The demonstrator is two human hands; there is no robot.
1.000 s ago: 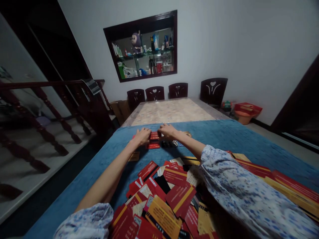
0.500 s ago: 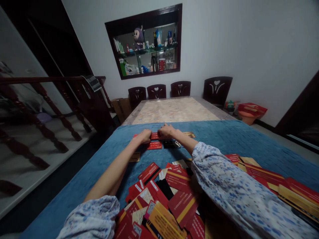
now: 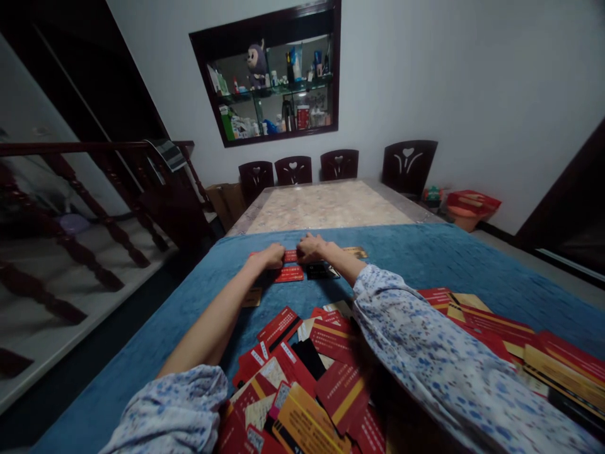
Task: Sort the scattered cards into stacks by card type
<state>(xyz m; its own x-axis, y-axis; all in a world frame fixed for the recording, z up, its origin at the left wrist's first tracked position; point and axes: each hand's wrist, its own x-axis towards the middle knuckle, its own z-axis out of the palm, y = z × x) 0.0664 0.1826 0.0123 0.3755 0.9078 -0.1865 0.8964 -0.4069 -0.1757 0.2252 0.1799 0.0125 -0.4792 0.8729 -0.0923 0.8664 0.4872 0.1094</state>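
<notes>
Both arms reach forward over the blue cloth (image 3: 392,271). My left hand (image 3: 273,256) is closed, fingers curled down at the left of a red card (image 3: 290,256) in the far row. At that card's other end, my right hand (image 3: 310,248) has its fingers bent and pressed together; its fingertips are partly hidden. Just nearer lie another red card (image 3: 289,274) and a black card (image 3: 322,271), side by side. A gold card (image 3: 355,252) shows right of my right hand, and a tan-gold card (image 3: 252,297) lies below my left forearm.
A heap of red, gold and black cards (image 3: 302,372) lies in front of me. More overlapping cards (image 3: 496,325) spread at the right, partly under my right sleeve. Dark chairs (image 3: 410,167) stand around the table's bare far end (image 3: 321,205). A wooden railing (image 3: 94,149) runs along the left.
The view has shifted slightly, so everything sits a little further left and higher. Both hands stay at the same red card, with hardly any movement on the cloth.
</notes>
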